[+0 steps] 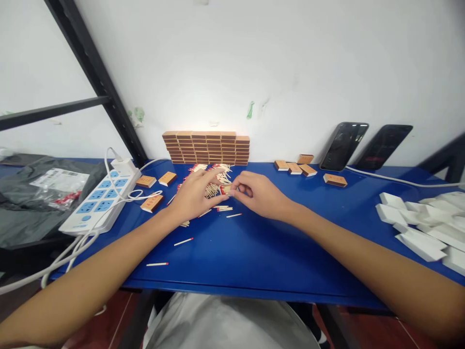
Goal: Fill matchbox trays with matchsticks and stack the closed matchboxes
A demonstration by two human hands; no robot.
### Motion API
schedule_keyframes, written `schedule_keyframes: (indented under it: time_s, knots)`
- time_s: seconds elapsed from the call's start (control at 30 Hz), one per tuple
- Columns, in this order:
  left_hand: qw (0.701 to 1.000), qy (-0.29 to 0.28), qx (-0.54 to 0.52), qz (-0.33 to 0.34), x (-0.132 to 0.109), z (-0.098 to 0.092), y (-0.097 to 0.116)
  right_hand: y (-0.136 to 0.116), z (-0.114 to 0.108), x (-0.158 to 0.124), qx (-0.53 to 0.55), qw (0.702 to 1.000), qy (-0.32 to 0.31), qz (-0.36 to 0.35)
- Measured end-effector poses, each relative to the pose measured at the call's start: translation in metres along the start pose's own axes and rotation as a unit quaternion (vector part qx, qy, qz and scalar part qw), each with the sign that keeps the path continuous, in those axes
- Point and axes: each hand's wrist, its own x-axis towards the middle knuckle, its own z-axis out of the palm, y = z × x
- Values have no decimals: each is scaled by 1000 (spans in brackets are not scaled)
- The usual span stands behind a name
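Observation:
A heap of red-tipped matches lies on the blue table, in front of a stacked wall of brown matchboxes. My left hand rests over the heap with its fingers partly curled around a small bundle of matches. My right hand meets it from the right, fingers pinched on the same bundle. Single matches lie scattered nearer to me.
Loose matchboxes lie left of the heap and more at the back right. A white power strip with cables sits at the left edge. Two phones lean on the wall. White inner trays pile up at the right.

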Motion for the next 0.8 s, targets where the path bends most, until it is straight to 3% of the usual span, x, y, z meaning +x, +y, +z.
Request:
schedule_keyframes:
  time_s: [0.17,0.37,0.63,0.8]
  knots:
    - [998,11,44,-33,2,-3,-2,-13,-4,-4,1,994,-108,-31]
    - [998,9,45,-42,2,-2,0,-17,-2,-9,-7,977,-214,2]
    - [999,7,38,-38,2,-3,-2,-22,-2,-8,42,983,-181,7]
    - [999,9,41,-31,1,-1,-5,-22,-8,-5,84,982,-161,-61]
